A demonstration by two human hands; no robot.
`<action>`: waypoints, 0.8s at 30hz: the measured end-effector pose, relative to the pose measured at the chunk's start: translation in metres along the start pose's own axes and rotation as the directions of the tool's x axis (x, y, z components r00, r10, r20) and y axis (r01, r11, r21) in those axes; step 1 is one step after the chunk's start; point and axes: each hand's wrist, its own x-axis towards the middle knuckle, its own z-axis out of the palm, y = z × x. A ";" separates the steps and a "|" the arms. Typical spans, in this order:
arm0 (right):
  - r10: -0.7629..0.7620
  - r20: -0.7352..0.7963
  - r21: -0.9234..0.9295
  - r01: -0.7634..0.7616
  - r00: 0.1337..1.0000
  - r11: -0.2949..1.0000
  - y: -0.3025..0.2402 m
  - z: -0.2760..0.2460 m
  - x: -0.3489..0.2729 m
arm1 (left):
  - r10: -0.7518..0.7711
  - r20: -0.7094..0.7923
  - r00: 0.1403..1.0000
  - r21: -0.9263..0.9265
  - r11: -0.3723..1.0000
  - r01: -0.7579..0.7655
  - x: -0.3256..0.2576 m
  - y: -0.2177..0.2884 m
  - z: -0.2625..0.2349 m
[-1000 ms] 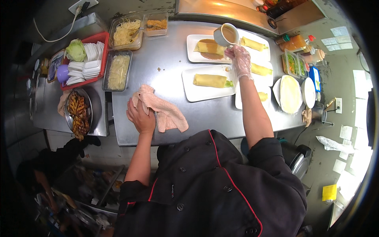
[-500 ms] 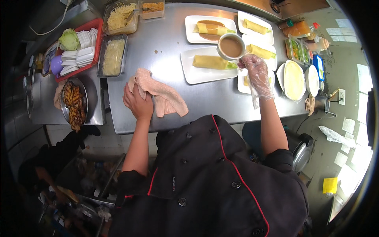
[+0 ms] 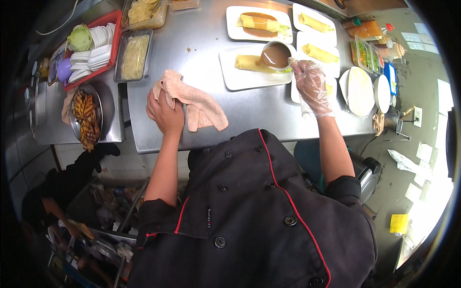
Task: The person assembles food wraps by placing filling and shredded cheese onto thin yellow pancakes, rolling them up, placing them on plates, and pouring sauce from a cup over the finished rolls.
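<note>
While my left hand clutches the cloth, my gloved right hand grips the sauce cup over a wrap.

You're in a commercial kitchen, steel counter before you, white plates of rolled crepes lined along it, steel pans of fillings left of the plates, red tray of stacked dishes beyond, your black chef jacket, clear glove.
</note>
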 end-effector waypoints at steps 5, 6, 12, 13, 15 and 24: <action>-0.024 0.013 -0.052 0.024 1.000 0.998 -0.004 -0.003 0.002 | -0.011 -0.002 1.000 -0.006 1.000 0.011 0.001 0.000 0.002; -0.039 0.014 -0.060 0.040 0.999 0.997 -0.005 -0.004 0.002 | -0.008 -0.007 1.000 -0.009 1.000 0.008 0.000 0.000 0.002; -0.089 0.037 -0.105 0.092 0.995 0.990 -0.004 -0.003 0.000 | 0.001 -0.018 1.000 -0.017 1.000 -0.001 0.000 0.000 0.002; -0.099 0.034 -0.112 0.103 0.994 0.988 -0.004 -0.002 0.000 | 0.001 -0.017 1.000 -0.015 1.000 -0.002 0.001 0.000 0.002; -0.071 0.021 -0.091 0.072 0.997 0.993 -0.007 -0.005 0.002 | 0.002 -0.015 1.000 -0.013 1.000 -0.003 0.001 -0.001 0.002; -0.142 -0.008 -0.154 0.139 0.990 0.978 -0.005 -0.014 0.006 | -0.004 -0.024 1.000 -0.008 1.000 0.004 0.000 -0.003 0.005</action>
